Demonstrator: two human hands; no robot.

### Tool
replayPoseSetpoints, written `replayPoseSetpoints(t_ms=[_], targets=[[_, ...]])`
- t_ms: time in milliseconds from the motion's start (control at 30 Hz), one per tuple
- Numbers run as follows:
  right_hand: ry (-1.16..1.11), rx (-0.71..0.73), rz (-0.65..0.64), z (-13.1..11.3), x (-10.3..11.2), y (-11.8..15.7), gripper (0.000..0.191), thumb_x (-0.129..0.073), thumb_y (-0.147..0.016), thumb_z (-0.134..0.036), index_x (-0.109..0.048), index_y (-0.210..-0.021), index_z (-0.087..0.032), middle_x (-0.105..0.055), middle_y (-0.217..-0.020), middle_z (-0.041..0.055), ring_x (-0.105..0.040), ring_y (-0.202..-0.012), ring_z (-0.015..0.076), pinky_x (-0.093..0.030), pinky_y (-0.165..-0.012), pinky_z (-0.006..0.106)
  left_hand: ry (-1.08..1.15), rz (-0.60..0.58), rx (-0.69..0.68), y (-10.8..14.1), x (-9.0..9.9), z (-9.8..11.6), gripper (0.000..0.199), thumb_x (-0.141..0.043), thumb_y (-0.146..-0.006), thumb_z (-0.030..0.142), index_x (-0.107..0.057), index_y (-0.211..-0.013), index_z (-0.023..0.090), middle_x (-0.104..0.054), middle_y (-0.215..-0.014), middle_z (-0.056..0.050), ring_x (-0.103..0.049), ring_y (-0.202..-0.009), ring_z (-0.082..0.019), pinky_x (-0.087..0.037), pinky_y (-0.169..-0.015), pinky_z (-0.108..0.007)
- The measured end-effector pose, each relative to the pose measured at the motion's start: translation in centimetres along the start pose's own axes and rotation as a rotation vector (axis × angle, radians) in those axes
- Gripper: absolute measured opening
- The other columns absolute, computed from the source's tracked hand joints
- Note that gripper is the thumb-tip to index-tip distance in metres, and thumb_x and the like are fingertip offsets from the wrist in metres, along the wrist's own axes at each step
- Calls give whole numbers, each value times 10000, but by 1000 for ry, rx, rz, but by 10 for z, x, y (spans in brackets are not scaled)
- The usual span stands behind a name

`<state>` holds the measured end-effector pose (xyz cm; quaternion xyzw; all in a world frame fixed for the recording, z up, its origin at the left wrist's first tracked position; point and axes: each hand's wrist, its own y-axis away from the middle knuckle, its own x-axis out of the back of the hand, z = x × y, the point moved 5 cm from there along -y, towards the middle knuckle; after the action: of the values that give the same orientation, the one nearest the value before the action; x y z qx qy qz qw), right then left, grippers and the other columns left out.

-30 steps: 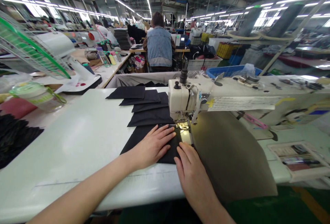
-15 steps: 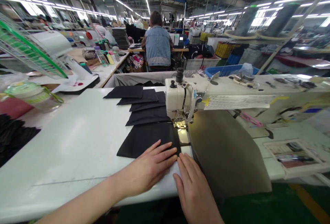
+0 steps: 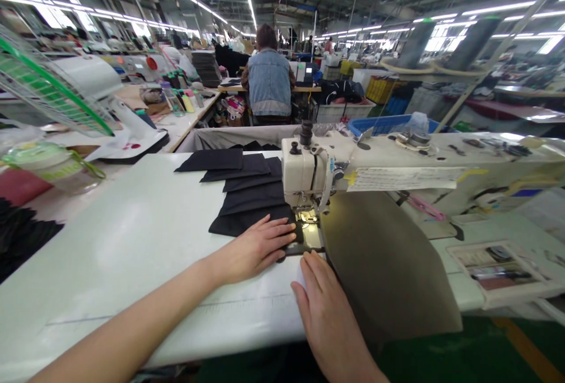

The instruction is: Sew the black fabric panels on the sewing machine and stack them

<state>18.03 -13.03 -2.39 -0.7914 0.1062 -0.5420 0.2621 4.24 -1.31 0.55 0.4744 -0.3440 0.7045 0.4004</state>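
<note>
A black fabric piece lies flat at the sewing machine's needle area, its right edge close to the presser foot. My left hand rests flat on its near right corner, fingers stretched out. Just in front of the metal needle plate, my right hand lies on the table with its fingers extended and thumb apart, off the fabric. Behind the front piece, several more black fabric pieces overlap in a staggered row that runs to the back left. The sewing machine hides their right ends.
A brown-grey board sits right of the needle. Farther right is a tray of small tools. At left stand a fan, a lidded cup and dark cloth. A person in a denim vest sits ahead.
The front black piece has moved away from me past the needle, my left hand travelling forward on it. My right hand has shifted slightly forward and is now off the fabric's edge.
</note>
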Motion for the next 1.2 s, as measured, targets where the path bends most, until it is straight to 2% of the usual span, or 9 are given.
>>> replayPoseSetpoints(t_ms=[133,333,533,833,1033,1133,1200], targets=[[-18,-3,-20,0,-2,1,406,-419,-1051,-317,-583,-1330,-71,-651,-1323,193,-623,-1241,309,-592,-979,439,-18,10,7,-11,3,-17,422,-437,-1050,255,-518,-1462,227,-508,-1535,-88,-390,-1476,-264,-254,-1226,-526],[-44,-15,35,0,-7,5,403,-429,-1050,-314,-578,-1343,-81,-646,-1329,192,-608,-1261,305,-575,-1001,443,-25,38,0,-24,8,-33,399,-416,-1057,275,-560,-1422,202,-544,-1501,-97,-430,-1441,-267,-332,-1192,-488],[-77,-18,65,0,-7,7,406,-447,-1044,-316,-569,-1369,-106,-641,-1341,180,-603,-1270,292,-561,-1019,425,-48,61,33,-23,7,-33,399,-418,-1061,299,-559,-1422,201,-532,-1507,-117,-451,-1423,-276,-328,-1186,-508],[15,67,84,0,-5,7,399,-432,-1039,-295,-567,-1347,-80,-654,-1326,193,-643,-1220,304,-618,-930,420,-95,53,77,-24,8,-32,411,-413,-1064,320,-543,-1439,211,-522,-1512,-116,-459,-1411,-277,-340,-1176,-503],[-24,90,76,-3,4,7,364,-436,-1034,-254,-578,-1325,-88,-656,-1324,185,-641,-1227,284,-613,-952,409,-202,80,264,-20,3,-45,532,-452,-1045,433,-454,-1503,162,-457,-1553,-170,-401,-1447,-348,-334,-1155,-561],[-50,105,91,-3,11,9,361,-466,-1026,-239,-565,-1340,-89,-648,-1334,186,-627,-1247,279,-603,-972,408,-221,51,278,-14,6,-44,479,-431,-1054,389,-484,-1482,181,-475,-1548,-147,-446,-1416,-323,-380,-1127,-514],[-58,100,96,-1,13,10,364,-477,-1026,-238,-561,-1344,-84,-644,-1335,193,-624,-1250,284,-602,-975,417,-226,38,276,-8,12,-39,442,-463,-1025,287,-521,-1450,179,-507,-1524,-132,-479,-1387,-299,-398,-1122,-479]])
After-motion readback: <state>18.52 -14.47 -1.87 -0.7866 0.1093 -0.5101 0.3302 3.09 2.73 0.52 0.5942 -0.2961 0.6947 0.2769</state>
